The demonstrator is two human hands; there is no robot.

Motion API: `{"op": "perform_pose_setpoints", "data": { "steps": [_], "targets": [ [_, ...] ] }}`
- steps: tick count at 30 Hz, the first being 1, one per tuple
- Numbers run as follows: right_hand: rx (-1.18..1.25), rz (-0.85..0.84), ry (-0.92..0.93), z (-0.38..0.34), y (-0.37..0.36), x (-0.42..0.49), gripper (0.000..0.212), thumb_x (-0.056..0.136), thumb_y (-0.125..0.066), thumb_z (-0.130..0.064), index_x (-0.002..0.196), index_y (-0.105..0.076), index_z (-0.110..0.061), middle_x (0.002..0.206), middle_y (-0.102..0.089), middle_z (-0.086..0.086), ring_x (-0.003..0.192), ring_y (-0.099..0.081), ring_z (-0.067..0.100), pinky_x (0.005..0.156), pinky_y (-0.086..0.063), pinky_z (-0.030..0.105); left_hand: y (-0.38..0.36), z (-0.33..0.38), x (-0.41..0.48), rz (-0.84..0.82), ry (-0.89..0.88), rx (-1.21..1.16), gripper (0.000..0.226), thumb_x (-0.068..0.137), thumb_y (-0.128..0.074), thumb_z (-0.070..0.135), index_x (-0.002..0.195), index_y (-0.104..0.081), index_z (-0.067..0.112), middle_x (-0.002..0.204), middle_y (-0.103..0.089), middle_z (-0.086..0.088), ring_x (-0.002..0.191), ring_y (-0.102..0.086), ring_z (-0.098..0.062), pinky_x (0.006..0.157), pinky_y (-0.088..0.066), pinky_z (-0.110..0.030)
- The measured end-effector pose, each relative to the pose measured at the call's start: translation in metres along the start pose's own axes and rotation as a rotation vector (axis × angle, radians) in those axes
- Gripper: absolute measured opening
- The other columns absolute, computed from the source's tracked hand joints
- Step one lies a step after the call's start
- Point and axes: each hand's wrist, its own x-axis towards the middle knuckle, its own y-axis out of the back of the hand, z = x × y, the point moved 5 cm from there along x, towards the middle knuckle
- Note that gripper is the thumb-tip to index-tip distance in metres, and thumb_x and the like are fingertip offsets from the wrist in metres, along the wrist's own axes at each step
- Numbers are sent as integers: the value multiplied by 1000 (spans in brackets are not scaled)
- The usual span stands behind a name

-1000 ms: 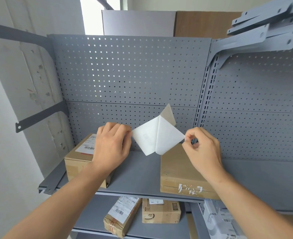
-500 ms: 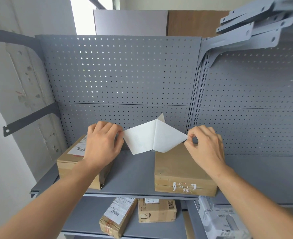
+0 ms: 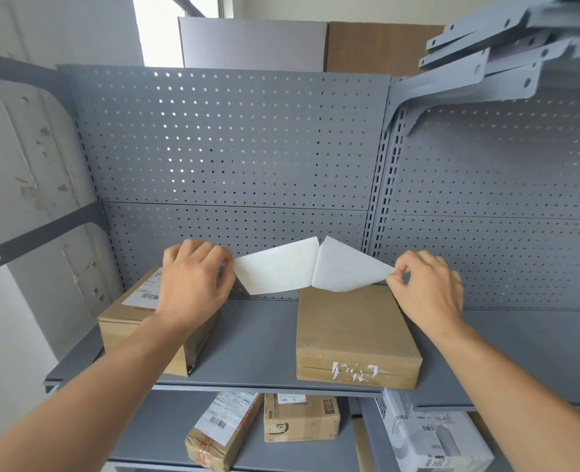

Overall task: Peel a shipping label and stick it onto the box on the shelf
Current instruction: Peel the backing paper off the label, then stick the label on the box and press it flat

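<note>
Pulled wider apart, left hand point(image 3: 193, 284) and right hand point(image 3: 428, 291) each grip opposite label point(image 3: 312, 267) corners above the box point(image 3: 353, 332).

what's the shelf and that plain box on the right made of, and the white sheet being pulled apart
Shelf: looks like grey painted metal, matte, with a perforated back panel. Plain box: brown cardboard, dull, with torn white label scraps on its front. White sheet: thin paper, probably label and backing, bending between the left hand and right hand.
</note>
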Motion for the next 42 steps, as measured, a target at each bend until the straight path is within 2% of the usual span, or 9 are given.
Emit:
{"op": "perform_pose_setpoints", "data": {
  "steps": [11, 16, 21, 26, 35, 38, 42],
  "targets": [
    [-117, 5, -25, 31, -6, 4, 10, 80, -66, -22, 77, -57, -21, 83, -60, 0, 83, -54, 30, 75, -42, 39, -9, -21, -4, -25, 68, 52, 8, 87, -60, 22, 85, -66, 17, 80, -68, 6, 89, -59, -29, 82, -37, -43],
    [-173, 12, 0, 40, -11, 0, 12, 77, -68, -19, 74, -56, -18, 77, -59, 1, 74, -53, 30, 71, -42, 39, -13, -19, -5, -44, 76, 53, 10, 84, -58, 22, 83, -65, 16, 81, -68, 5, 88, -59, -29, 83, -37, -43],
    [-200, -35, -35, 50, -14, -2, 13, 80, -67, -24, 75, -57, -17, 77, -64, 1, 76, -58, 30, 71, -47, 40, -26, 1, -4, -66, 52, 9, 12, 83, -55, 24, 82, -64, 17, 80, -67, 6, 87, -57, -29, 82, -36, -42],
    [-214, -55, -102, 81, -15, -5, 11, 80, -68, -20, 74, -59, -16, 74, -64, 4, 71, -58, 32, 67, -48, 38, -44, 35, 2, -78, 28, -67, 10, 82, -55, 24, 82, -63, 17, 76, -64, 7, 86, -56, -29, 82, -38, -42],
    [-253, -100, -146, 128, -22, -3, 10, 82, -67, -21, 77, -60, -17, 77, -65, 2, 72, -60, 31, 64, -44, 34, -82, 88, 12, -111, -3, -110, 14, 84, -54, 27, 83, -65, 17, 80, -68, 6, 89, -60, -30, 83, -37, -43],
    [-232, -86, -157, 137, -23, -1, 6, 84, -67, -23, 88, -67, -19, 83, -70, 2, 78, -63, 31, 67, -48, 35, -90, 104, 17, -123, -10, -125, 13, 83, -56, 26, 83, -65, 17, 81, -68, 6, 90, -60, -29, 84, -38, -43],
    [-218, -71, -143, 140, -21, 0, 30, 88, -65, -27, 116, -70, -18, 99, -75, 4, 92, -66, 32, 73, -55, 40, -97, 122, 24, -140, -14, -138, 9, 83, -58, 25, 83, -64, 18, 81, -68, 6, 92, -59, -28, 84, -38, -42]
  ]
}}
